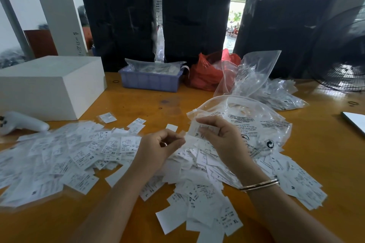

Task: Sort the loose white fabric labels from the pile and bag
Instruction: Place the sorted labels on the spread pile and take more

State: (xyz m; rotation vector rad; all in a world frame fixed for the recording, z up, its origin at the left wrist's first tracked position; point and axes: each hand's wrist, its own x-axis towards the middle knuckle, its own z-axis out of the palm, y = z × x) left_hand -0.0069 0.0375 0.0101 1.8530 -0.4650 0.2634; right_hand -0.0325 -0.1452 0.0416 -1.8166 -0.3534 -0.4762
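Note:
A wide pile of loose white fabric labels (65,156) printed with sizes such as XS and XL covers the near part of the wooden table (138,104). A clear printed plastic bag (254,122) lies just right of centre, with more labels under and around it. My right hand (219,134) pinches a small stack of labels (194,130), one marked XL, at the bag's left edge. My left hand (160,146) hovers over the pile with curled fingers and pinches a label between thumb and fingertips, close to the right hand's stack.
A white box (49,85) stands at the back left with a white handheld device (21,122) in front of it. Behind are a blue tray of bagged labels (150,81), a red plastic bag (207,73), more clear bags (276,92), black bundles and a fan (343,65).

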